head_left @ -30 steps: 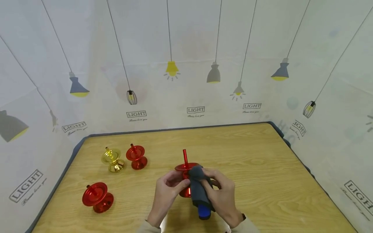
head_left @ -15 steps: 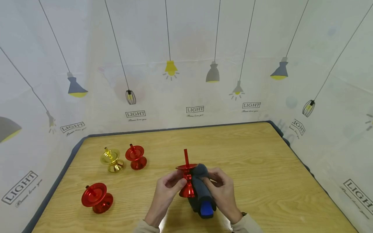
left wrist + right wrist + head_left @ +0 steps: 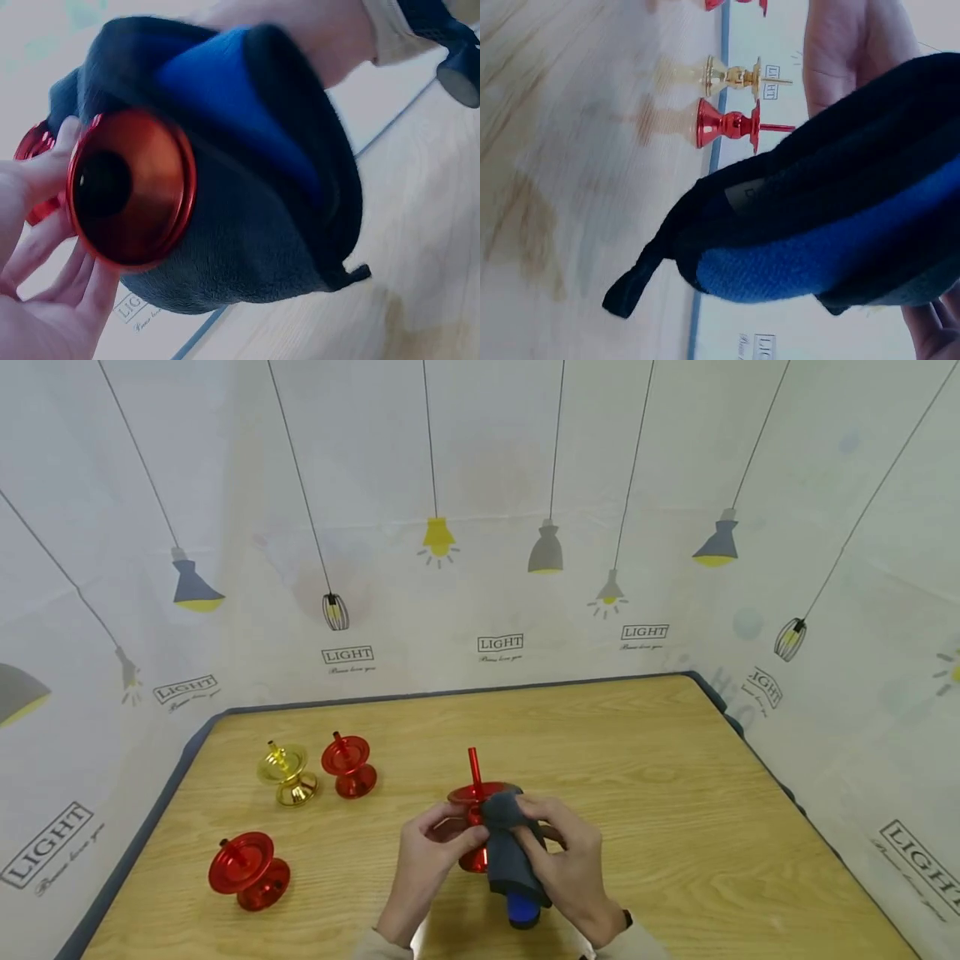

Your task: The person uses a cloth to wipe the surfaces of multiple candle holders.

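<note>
Holding a red holder [image 3: 478, 792] just off the desk [image 3: 675, 777], near its close edge and between both hands. Gripping its stem below the dish with the left hand [image 3: 427, 860], with thumb and fingers curled round and the palm partly open. Pinching a dark cloth [image 3: 513, 860] between thumb and bent fingers of the right hand [image 3: 576, 860], and pressing it to the right side of the holder, over part of dish, stem and base. Seen from the left wrist, turned to show the hollow underside of the base. Blue inside the cloth's fold, with a pale label [image 3: 746, 194] and a short loop [image 3: 630, 289] at its edge. Well to the left on the desk, a gold holder [image 3: 297, 789] upright just beside a back red holder [image 3: 356, 777]; closer to the body, a front red holder [image 3: 251, 870]. Beyond the desk, a pale backdrop [image 3: 405, 593] printed with lamps.
</note>
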`<state>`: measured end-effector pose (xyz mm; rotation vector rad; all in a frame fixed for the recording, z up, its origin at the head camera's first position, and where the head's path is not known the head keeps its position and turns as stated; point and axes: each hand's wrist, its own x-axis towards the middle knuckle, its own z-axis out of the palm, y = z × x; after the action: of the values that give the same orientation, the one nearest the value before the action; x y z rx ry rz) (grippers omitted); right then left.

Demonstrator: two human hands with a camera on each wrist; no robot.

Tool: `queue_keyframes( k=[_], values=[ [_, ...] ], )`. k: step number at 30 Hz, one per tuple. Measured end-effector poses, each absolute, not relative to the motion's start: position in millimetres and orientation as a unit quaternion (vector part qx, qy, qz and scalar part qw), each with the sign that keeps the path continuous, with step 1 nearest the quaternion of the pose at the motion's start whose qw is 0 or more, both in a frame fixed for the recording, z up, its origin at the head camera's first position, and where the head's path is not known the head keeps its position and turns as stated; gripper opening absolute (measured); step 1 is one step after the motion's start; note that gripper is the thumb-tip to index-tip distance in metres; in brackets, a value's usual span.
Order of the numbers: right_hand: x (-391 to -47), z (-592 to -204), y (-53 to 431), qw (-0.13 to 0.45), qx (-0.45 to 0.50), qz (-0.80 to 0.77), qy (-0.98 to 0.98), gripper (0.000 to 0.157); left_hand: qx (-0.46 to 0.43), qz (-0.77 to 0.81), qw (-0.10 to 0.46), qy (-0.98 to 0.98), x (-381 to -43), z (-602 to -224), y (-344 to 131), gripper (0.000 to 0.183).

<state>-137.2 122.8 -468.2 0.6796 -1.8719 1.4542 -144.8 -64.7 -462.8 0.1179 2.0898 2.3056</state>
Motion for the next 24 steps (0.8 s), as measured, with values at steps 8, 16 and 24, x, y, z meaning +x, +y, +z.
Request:
queue_keyframes(
  k=[8,16,24],
  values=[
    [-140,-472,125,0.232,0.222,0.651,-0.688,0.023,0.057,0.751,0.039,0.656,-144,-465,-73,0.038],
    [-144,-475,124,0.215,0.177,0.664,-0.694,0.02,0.056,0.74,0.007,0.67,-144,-466,-69,0.026],
    [-146,-470,121,0.298,0.238,0.584,-0.717,0.028,0.043,0.72,-0.024,0.692,-141,-460,-59,0.032]
  ],
)
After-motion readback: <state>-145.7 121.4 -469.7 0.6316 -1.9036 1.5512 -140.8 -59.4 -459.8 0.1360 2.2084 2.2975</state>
